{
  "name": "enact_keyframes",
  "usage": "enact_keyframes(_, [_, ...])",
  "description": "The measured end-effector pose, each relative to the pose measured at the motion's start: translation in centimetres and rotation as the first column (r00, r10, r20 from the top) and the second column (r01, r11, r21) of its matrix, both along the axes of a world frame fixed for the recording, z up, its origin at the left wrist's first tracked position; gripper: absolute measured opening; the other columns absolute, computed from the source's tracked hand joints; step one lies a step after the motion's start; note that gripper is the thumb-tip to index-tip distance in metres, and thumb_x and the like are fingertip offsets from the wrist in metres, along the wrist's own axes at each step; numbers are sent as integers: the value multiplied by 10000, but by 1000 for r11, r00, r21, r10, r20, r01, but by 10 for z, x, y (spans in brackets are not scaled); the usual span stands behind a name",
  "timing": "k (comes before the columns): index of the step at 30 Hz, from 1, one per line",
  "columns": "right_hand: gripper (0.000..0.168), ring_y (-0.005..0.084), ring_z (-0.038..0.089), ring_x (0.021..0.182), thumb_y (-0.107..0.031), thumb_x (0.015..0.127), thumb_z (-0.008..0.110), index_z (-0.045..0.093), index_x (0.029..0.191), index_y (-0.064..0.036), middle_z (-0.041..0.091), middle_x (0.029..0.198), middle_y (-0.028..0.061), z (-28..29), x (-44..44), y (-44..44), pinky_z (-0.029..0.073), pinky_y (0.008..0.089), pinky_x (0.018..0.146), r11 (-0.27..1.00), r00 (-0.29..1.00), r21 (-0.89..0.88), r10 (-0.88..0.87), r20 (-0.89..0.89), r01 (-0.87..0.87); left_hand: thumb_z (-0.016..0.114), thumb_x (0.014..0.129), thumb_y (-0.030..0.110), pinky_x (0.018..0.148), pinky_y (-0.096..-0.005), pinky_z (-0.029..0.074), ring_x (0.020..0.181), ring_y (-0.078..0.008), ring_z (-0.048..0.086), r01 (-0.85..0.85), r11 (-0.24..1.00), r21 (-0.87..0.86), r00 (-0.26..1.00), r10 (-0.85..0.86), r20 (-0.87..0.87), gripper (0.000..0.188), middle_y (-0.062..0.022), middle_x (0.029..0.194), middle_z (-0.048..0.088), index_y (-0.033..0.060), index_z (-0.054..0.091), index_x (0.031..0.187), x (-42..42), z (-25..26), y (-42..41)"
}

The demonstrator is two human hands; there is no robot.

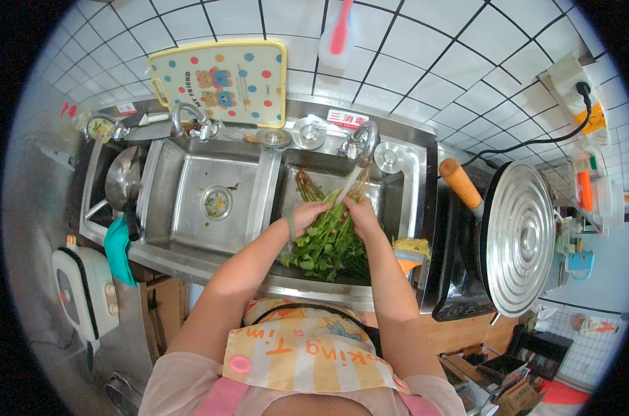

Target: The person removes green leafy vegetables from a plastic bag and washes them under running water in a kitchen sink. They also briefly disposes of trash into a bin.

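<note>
Over the right-hand steel sink basin [288, 208], my left hand [306, 216] and my right hand [362, 216] are both closed around a bunch of leafy green herbs [325, 239], gripping its stems from either side. The roots point towards the faucet [365, 140] and the leaves towards me. A stream of water falls from the spout onto the stems between my hands. Behind my left hand, more stalks with brownish ends [308, 187] lie in the basin. My left wrist wears a pale green bangle.
A second basin [210, 156] with scraps in its drain lies left. A steel ladle or wok [123, 179] sits further left. A patterned cutting board [218, 83] leans on the tiles. At right stand a scrub brush [410, 252] and a large lidded pan [522, 239] on a black cooktop [452, 281].
</note>
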State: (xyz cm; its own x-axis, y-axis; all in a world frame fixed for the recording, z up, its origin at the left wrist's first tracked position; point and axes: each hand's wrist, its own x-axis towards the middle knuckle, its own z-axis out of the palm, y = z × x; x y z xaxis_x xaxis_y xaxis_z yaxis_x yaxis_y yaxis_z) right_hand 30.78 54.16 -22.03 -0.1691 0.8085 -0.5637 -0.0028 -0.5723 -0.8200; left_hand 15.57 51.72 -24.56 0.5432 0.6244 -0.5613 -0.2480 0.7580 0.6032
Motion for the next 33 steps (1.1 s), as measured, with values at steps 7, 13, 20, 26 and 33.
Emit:
enact_keyframes(7, [285, 89, 446, 641, -81, 751, 450, 492, 1022, -2, 543, 877, 30, -2, -2, 2, 343, 209, 529, 997, 975, -38, 56, -214, -66, 414, 808, 272, 655, -290, 456, 717, -163, 546, -129, 988, -82, 960, 145, 238, 323, -78, 918, 537, 36, 462, 1023, -7, 18, -7])
enact_keyframes(13, [263, 107, 449, 627, -120, 732, 530, 508, 969, -8, 532, 794, 31, -8, -6, 2, 362, 231, 549, 996, 991, 67, 61, -120, -53, 471, 786, 267, 538, -243, 467, 630, -126, 542, -193, 981, -16, 979, 192, -68, 309, -46, 845, 547, 31, 487, 986, -10, 7, -6])
enact_keyframes(20, [287, 100, 454, 650, -133, 708, 573, 512, 942, 23, 529, 811, 34, -4, -16, -2, 357, 231, 561, 994, 991, 104, 34, -132, -20, 552, 739, 262, 723, -286, 412, 878, -126, 465, -237, 971, 37, 958, 240, -160, 401, -35, 979, 480, 73, 432, 1073, -5, -8, -9])
enact_keyframes(26, [212, 99, 436, 598, -154, 715, 568, 534, 854, 2, 523, 748, 27, 5, -11, -4, 352, 233, 533, 989, 989, 78, 118, 91, -125, 517, 765, 271, 776, -293, 383, 895, -140, 466, -145, 977, 155, 941, 185, -282, 326, -42, 984, 501, 63, 479, 1013, -8, 5, -10])
enact_keyframes(33, [133, 111, 456, 575, -130, 717, 544, 539, 767, -7, 535, 710, 45, -4, 14, 0, 356, 228, 496, 999, 999, 23, 30, -26, -30, 441, 806, 230, 694, -275, 391, 710, -179, 525, -260, 951, 167, 962, 269, -35, 225, -89, 730, 552, 18, 508, 772, -36, -12, -6])
